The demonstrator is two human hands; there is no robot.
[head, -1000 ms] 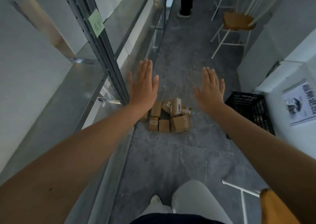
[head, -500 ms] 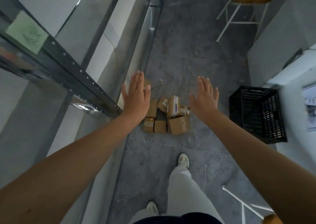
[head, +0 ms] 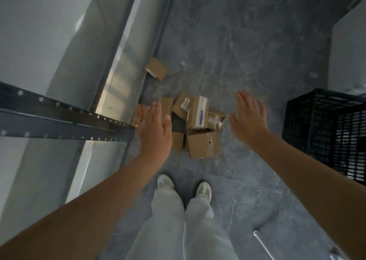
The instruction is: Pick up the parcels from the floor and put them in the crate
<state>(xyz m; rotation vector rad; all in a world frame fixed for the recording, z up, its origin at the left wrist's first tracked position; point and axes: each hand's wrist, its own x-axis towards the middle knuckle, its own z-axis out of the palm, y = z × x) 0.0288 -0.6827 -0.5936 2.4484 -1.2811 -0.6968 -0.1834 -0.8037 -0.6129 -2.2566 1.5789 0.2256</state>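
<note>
Several brown cardboard parcels lie in a heap on the grey floor just ahead of my feet. One more parcel lies apart, farther off beside the shelf base. A black slatted crate stands on the floor to the right of the heap. My left hand is stretched flat, palm down, over the left side of the heap and holds nothing. Palm down with straight fingers, my right hand hovers to the right of the heap, between it and the crate. Some parcels are hidden under my left hand.
A metal shelving rack with a dark perforated beam runs along the left. White walls close in on the right behind the crate. A white chair leg shows at the bottom right. My shoes stand close behind the heap.
I have stepped closer and the view has tilted down. The parcels and crate look larger and nearer, both feet now stand together, and my hands stay flat above the heap.
</note>
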